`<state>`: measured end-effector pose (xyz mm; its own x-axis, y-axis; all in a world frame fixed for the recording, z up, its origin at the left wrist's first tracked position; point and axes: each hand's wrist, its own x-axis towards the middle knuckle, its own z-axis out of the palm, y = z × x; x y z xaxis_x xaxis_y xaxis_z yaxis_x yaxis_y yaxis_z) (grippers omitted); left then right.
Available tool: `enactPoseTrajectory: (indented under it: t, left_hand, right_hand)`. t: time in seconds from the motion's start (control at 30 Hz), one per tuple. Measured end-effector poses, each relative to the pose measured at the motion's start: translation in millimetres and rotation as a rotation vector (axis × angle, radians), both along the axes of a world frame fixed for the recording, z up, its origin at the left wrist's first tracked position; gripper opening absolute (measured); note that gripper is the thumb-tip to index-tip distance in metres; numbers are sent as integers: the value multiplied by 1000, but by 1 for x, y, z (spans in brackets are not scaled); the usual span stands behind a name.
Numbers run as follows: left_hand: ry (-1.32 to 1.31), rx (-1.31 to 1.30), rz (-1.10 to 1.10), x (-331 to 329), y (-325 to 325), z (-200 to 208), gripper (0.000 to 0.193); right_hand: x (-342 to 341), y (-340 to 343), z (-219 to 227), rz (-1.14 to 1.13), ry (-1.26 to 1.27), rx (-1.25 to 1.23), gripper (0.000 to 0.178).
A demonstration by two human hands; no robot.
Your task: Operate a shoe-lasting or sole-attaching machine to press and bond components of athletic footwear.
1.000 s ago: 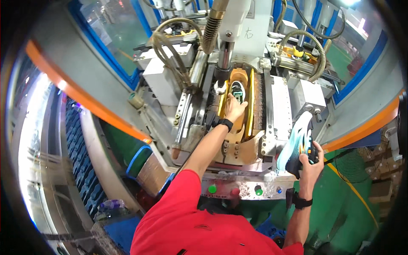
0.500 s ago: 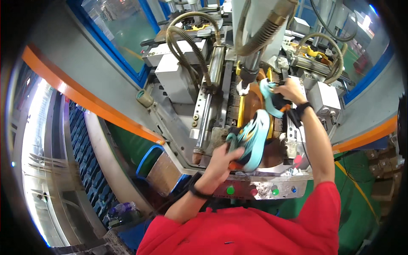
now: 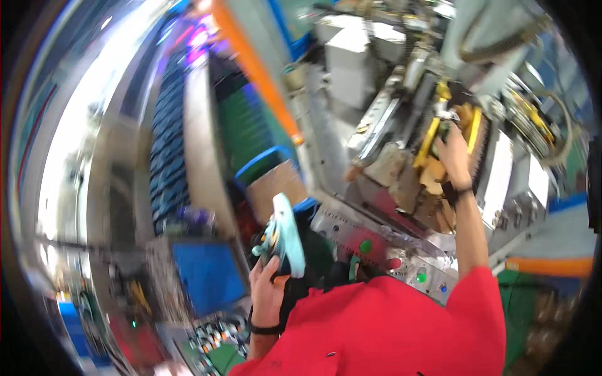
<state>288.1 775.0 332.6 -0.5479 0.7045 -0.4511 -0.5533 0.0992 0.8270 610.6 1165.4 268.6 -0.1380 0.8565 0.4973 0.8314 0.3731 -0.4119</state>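
My left hand (image 3: pixel 268 293) is closed around a sneaker (image 3: pixel 286 241) with a pale turquoise sole and a dark upper with orange bits. It holds the shoe well left of the machine, in front of my body, toe pointing away. My right hand (image 3: pixel 453 153) reaches into the machine (image 3: pixel 401 156), between two yellow bars (image 3: pixel 428 143). Its fingers are bent around something small and dark, too blurred to name. Brown curved pads (image 3: pixel 433 174) lie beside that hand. No second turquoise shoe can be made out there now.
A panel of coloured push buttons (image 3: pixel 365 246) runs along the machine's near edge. Left of it stand a blue-framed stool (image 3: pixel 276 187), a blue-topped box (image 3: pixel 209 276) and a conveyor with dark ridged pieces (image 3: pixel 168 150). Orange frame bars (image 3: pixel 257 69) border the machine. Several shoes (image 3: pixel 216 332) lie at lower left.
My view has swung left. My left hand has carried its sneaker away from the machine to the left. My right hand stays at the machine; the turquoise shoe it held no longer shows.
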Motion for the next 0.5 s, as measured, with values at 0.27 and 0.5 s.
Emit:
enactPoseTrajectory:
  t: [0.27,0.5]
  left_hand:
    - [-201,-34,120,40,-65,-31,32]
    - [-162,-120,368,64,-142,-29,25]
  right_hand:
    - [-108,-233,-98,525,15,-336,10]
    - [-107,-230,-208,617,-105,-320,14]
